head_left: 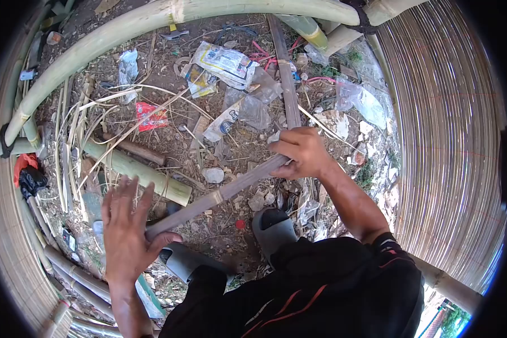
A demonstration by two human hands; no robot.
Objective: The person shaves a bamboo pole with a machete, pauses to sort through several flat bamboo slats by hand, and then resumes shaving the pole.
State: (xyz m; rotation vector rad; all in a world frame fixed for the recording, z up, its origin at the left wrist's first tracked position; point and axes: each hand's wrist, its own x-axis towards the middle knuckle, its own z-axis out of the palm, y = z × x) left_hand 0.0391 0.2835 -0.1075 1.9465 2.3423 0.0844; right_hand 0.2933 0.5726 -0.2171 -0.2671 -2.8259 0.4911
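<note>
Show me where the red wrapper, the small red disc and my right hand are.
Red wrapper (151, 116), head view, middle of its front.
Small red disc (240, 224), head view, its centre.
Right hand (306, 151), head view, its back.

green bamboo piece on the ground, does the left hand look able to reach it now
Probably yes: the left hand is open, fingers spread, with nothing big over the green bamboo piece. The slat by its thumb might hinder it slightly.

A low gap lay between the two sandals (278, 232) at the lower centre of the frame, below the brown strip (200, 207) slanting across the middle. A thick pole (110, 35) arched over the top, blinds (445, 124) walled both sides, and cut bamboo (146, 176) blocked the ground left of centre
</note>
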